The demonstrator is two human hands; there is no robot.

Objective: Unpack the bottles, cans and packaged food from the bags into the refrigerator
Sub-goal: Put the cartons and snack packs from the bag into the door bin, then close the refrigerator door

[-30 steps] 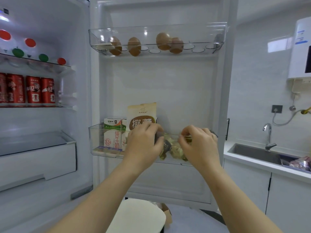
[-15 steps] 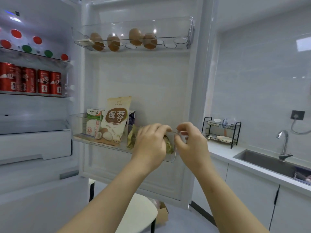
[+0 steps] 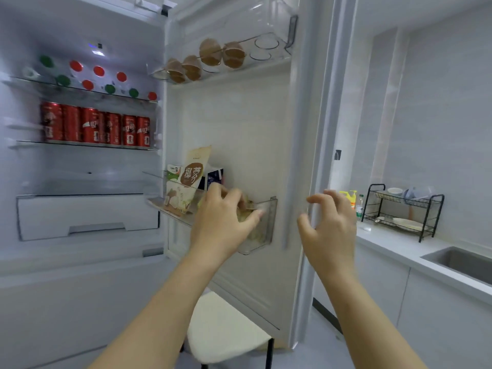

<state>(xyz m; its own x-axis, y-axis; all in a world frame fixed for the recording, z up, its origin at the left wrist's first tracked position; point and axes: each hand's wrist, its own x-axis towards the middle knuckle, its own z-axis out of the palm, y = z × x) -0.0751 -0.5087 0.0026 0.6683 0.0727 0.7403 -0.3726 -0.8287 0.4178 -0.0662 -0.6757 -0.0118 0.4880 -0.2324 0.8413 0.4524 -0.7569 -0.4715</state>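
The refrigerator stands open. My left hand (image 3: 225, 225) reaches into the clear lower door bin (image 3: 269, 230), fingers curled over a greenish-yellow food packet (image 3: 253, 234) lying at the bin's right end. A tan coconut snack bag (image 3: 190, 177), a green-and-white milk carton (image 3: 173, 173) and a dark carton (image 3: 214, 177) stand in the same bin to the left. My right hand (image 3: 328, 225) hovers off the door's outer edge, fingers loosely curled, holding nothing. Red cans (image 3: 93, 126) line the middle shelf, with red and green bottle caps (image 3: 98, 71) above.
Brown eggs (image 3: 210, 58) sit in the upper door tray. A white stool (image 3: 226, 328) stands below the door. To the right run a counter (image 3: 394, 249) with a black dish rack (image 3: 404, 209), a yellow bottle (image 3: 350, 198) and a sink (image 3: 463, 262).
My right hand has let go and pulled away to the right, past the door edge. My left hand stays on the packet in the bin. The view has swung left.
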